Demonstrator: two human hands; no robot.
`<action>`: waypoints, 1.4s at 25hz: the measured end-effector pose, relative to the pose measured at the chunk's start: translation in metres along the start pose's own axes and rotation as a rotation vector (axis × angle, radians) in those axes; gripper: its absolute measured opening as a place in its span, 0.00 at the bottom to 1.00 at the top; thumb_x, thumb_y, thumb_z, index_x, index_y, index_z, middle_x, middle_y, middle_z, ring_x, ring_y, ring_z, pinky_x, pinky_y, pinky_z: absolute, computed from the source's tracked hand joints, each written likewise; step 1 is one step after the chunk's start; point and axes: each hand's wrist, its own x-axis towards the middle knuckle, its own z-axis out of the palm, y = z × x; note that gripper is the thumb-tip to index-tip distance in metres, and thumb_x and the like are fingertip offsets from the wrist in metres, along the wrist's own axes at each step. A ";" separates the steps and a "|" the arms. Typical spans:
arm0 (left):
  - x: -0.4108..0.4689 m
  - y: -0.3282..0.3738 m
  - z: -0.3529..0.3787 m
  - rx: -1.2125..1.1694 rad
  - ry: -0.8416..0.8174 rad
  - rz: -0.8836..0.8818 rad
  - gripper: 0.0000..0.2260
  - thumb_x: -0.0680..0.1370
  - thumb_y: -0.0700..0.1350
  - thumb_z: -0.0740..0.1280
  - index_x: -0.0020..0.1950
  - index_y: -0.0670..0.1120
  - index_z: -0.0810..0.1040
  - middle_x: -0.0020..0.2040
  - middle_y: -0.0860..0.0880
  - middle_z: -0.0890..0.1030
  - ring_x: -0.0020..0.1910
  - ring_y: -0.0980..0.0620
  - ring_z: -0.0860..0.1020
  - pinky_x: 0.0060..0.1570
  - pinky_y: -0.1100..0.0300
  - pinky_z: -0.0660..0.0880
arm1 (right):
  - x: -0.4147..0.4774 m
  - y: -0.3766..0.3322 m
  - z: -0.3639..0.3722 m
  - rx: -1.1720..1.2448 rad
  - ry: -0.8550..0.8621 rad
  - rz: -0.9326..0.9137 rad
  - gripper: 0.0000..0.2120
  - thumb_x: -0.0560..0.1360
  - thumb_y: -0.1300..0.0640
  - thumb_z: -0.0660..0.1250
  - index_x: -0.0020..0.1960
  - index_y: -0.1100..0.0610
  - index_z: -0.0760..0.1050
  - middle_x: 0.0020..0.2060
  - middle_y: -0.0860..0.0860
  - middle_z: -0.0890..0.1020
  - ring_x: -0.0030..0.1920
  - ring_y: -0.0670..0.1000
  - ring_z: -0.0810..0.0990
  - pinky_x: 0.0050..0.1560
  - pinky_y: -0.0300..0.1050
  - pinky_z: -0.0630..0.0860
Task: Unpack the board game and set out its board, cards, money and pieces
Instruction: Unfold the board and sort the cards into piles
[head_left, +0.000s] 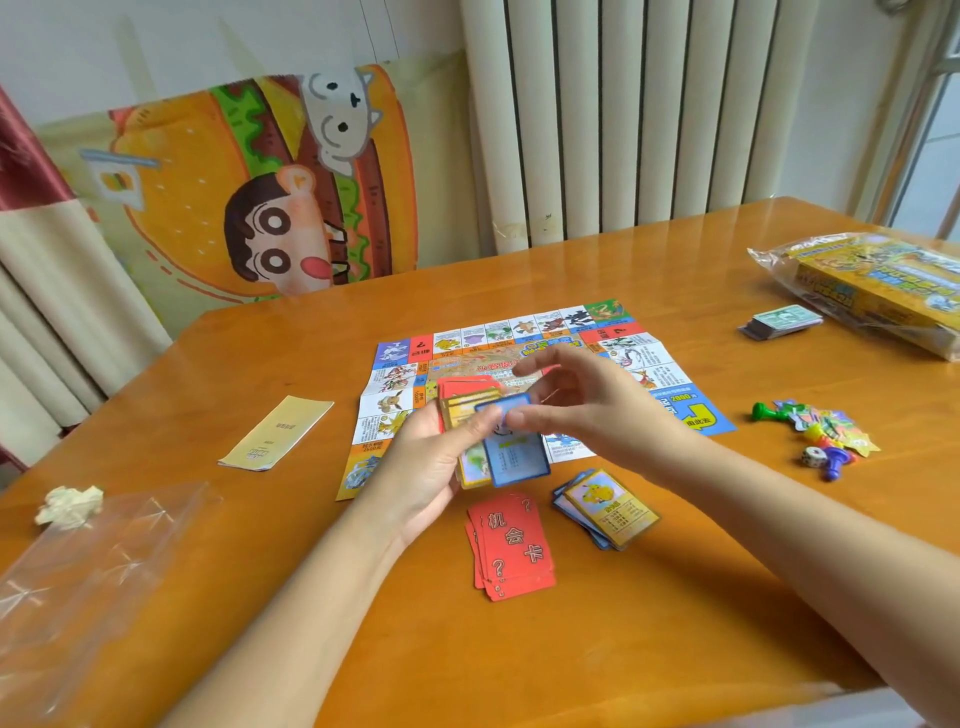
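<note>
Blue card (519, 457), likely light, slick and bendy, tops the stack (467, 406) my left hand (431, 462) grips above the board (519, 328); my right hand (587, 410) pinches its upper edge, the best hold.

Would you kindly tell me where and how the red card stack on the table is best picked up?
Probably by its two long edges, from straight above. The red card stack lies flat and slightly fanned on the table, bare wood along both long sides, so a pinch across should also square it.
</note>
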 end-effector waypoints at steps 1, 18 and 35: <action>-0.001 -0.001 0.002 0.007 -0.020 -0.027 0.16 0.69 0.40 0.68 0.57 0.42 0.78 0.53 0.42 0.83 0.50 0.46 0.82 0.49 0.52 0.80 | 0.001 -0.002 -0.005 -0.023 -0.018 -0.011 0.15 0.68 0.63 0.75 0.51 0.53 0.76 0.36 0.51 0.79 0.37 0.49 0.79 0.41 0.43 0.76; 0.002 0.008 -0.003 -0.212 0.163 -0.241 0.07 0.78 0.40 0.64 0.53 0.38 0.78 0.39 0.43 0.83 0.35 0.47 0.83 0.39 0.54 0.81 | -0.014 -0.014 -0.036 -1.030 -0.366 0.338 0.23 0.65 0.34 0.71 0.52 0.47 0.72 0.49 0.46 0.76 0.42 0.46 0.76 0.41 0.43 0.73; 0.002 0.014 -0.003 -0.400 0.107 -0.199 0.11 0.78 0.32 0.54 0.55 0.38 0.74 0.45 0.40 0.84 0.41 0.44 0.84 0.38 0.54 0.81 | -0.016 -0.014 -0.018 -1.000 -0.183 0.079 0.15 0.76 0.40 0.63 0.50 0.53 0.74 0.48 0.50 0.78 0.47 0.51 0.77 0.42 0.46 0.71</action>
